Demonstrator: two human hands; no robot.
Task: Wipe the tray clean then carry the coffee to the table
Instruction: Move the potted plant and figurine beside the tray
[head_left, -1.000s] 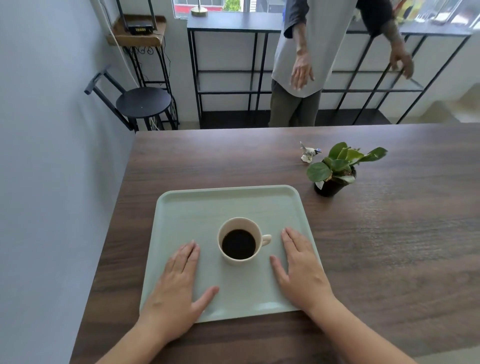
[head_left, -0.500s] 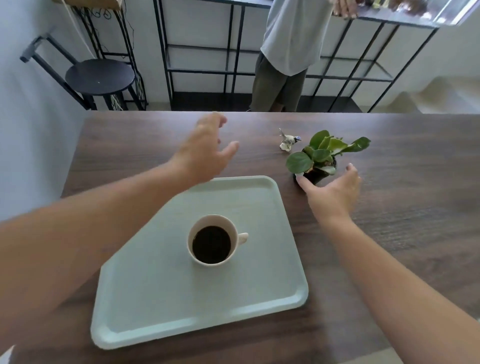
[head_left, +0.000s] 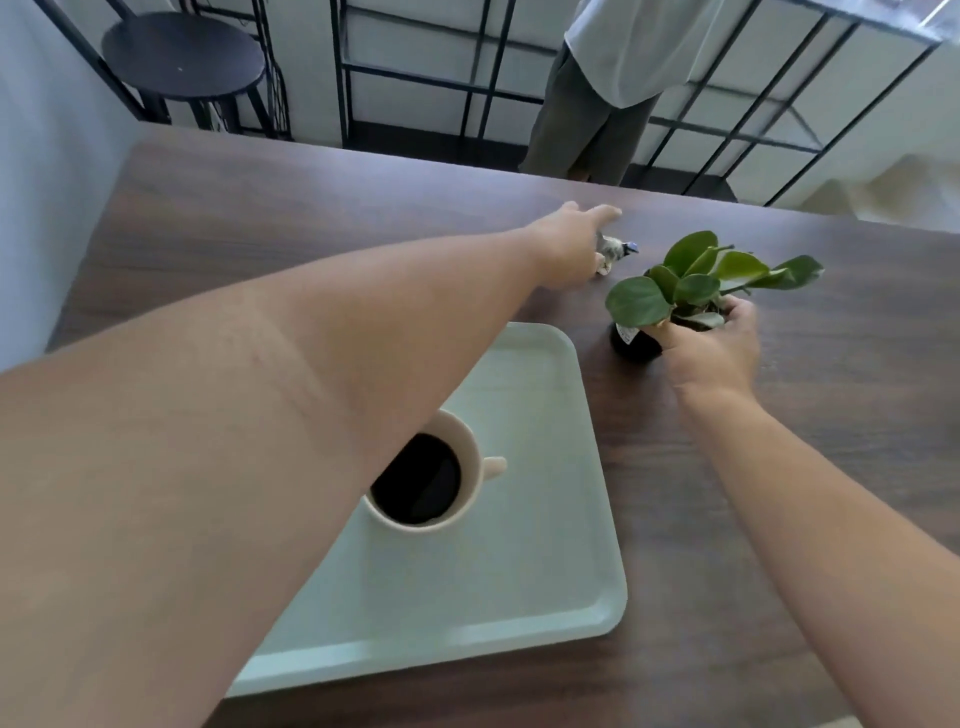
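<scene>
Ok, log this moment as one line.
left hand: at bird figurine | right hand: grip on plant pot | coffee cup: on tray | tray: on table

Tabletop (head_left: 260, 228): dark wood grain, far edge running across the upper frame.
Wall (head_left: 47, 171): plain pale grey, along the tabletop's left edge.
Stool (head_left: 182, 57): round black seat, beyond the far-left corner.
Shelving (head_left: 467, 88): black metal frame against white panels, behind the far edge.
Bystander (head_left: 613, 67): standing past the far edge, pale top, olive shorts.
Light: soft daylight.
</scene>
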